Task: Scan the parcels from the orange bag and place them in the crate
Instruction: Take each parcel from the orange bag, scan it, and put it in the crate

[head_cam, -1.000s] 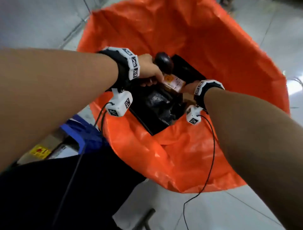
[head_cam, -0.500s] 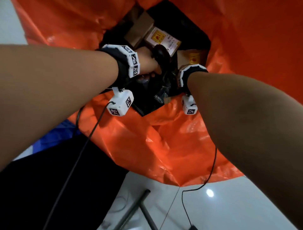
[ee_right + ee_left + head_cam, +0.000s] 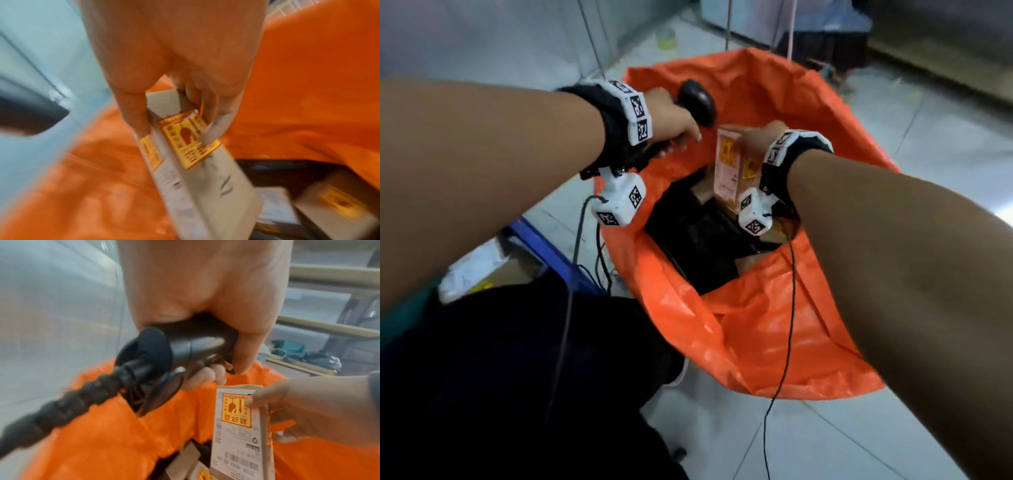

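The orange bag (image 3: 767,329) stands open on the floor with black-wrapped parcels (image 3: 698,236) and cardboard boxes inside. My right hand (image 3: 760,140) grips a small cardboard box parcel (image 3: 729,168) by its top end and holds it upright above the bag's mouth; a white label and yellow fragile stickers show on it (image 3: 236,434) (image 3: 195,162). My left hand (image 3: 674,120) is wrapped round the handle of a black barcode scanner (image 3: 698,101) (image 3: 180,350), just left of the parcel. The blue crate (image 3: 541,246) sits at the left, partly hidden by my arm.
A cardboard piece and white packet (image 3: 482,270) lie in the crate. Another box (image 3: 337,209) with a yellow sticker lies in the bag. Cables (image 3: 784,359) trail from both wrists. A person (image 3: 828,37) stands at the far back on the tiled floor.
My right hand has lifted the cardboard box out of the bag, upright above its mouth. My left hand with the scanner rose beside it. My head view pulled back from the bag.
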